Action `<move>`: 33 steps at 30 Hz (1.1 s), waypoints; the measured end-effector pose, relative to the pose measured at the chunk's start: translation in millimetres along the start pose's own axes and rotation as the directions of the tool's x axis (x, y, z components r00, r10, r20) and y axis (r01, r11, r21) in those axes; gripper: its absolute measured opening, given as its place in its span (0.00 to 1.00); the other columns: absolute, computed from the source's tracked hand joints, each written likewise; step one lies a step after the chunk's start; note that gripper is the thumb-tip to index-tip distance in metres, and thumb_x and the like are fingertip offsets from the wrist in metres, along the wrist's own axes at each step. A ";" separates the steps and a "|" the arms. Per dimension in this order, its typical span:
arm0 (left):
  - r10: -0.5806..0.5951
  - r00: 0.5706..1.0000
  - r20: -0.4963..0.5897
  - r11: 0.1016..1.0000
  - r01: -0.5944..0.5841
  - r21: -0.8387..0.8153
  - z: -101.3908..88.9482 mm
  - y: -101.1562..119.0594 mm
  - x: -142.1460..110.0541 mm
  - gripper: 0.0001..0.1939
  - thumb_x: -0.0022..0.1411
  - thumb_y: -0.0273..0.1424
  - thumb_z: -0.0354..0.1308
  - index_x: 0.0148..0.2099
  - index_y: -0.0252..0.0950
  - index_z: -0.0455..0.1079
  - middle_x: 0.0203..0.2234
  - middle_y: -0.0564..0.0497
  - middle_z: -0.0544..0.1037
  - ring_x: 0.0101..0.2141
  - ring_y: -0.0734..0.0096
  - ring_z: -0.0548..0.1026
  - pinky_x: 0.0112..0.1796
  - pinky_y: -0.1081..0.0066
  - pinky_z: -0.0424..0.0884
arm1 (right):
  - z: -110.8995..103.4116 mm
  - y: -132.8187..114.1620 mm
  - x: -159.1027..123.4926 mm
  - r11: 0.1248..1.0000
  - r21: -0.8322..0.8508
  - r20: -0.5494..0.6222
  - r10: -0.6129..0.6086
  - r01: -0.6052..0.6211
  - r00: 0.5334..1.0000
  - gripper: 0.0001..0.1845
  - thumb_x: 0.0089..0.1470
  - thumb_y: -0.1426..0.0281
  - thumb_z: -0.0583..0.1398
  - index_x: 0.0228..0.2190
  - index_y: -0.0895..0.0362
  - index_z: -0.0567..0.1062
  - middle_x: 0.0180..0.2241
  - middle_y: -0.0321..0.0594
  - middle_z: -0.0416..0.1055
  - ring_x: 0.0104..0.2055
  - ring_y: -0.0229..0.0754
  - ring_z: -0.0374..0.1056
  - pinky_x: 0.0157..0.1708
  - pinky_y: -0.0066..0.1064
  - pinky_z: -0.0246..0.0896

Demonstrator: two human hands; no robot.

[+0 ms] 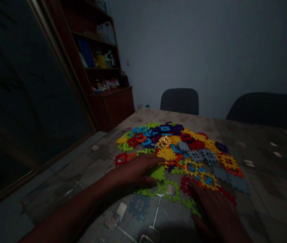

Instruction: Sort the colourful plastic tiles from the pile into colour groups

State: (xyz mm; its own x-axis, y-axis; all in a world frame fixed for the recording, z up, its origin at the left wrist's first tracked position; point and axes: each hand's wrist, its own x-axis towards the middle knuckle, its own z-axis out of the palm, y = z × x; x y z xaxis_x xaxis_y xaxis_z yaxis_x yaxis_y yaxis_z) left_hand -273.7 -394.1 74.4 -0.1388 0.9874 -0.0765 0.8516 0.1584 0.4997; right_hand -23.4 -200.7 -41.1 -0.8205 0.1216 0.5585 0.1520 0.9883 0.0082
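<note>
A heap of toothed, flat plastic building tiles in many colours is spread over the table. My left hand [139, 170] reaches in from the left, fingers stretched forward and thumb apart. Between its thumb and fingers lies a solid lime green tile [158, 173], which it seems to touch without a closed grip. On the near right side, my right hand [215, 209] has its fingers extended beside a red tile [185, 184]. Its thumb is apart, close to a green tile edge [189, 204]. A grey window tile [139, 206] lies separately near the front. Dim light hides the fingertip contacts.
The patterned tablecloth [100, 152] covers the table. Two dark chairs [179, 100] stand at its far side, against a pale wall. A wooden cabinet [118, 104] with loaded shelves is at the back left, near a large dark glass pane [32, 84].
</note>
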 end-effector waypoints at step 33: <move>0.052 0.999 0.003 0.983 -0.052 0.178 -11.2 -7.2 -8.7 0.35 0.58 0.24 0.69 0.64 0.44 0.62 0.61 0.45 0.67 0.59 0.54 0.66 0.60 0.54 0.62 | -49.2 13.2 20.3 0.979 0.041 0.116 -0.204 0.200 0.972 0.40 0.49 0.76 0.56 0.64 0.54 0.60 0.49 0.43 0.77 0.44 0.48 0.75 0.41 0.39 0.69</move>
State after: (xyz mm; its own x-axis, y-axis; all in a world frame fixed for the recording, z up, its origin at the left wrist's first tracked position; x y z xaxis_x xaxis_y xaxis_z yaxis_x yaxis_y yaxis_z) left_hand -284.3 -403.8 81.2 -0.0925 0.9943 -0.0526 0.9341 0.1049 0.3413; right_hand -10.9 -189.7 11.2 -0.8924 -0.0724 0.4454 -0.0379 0.9956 0.0859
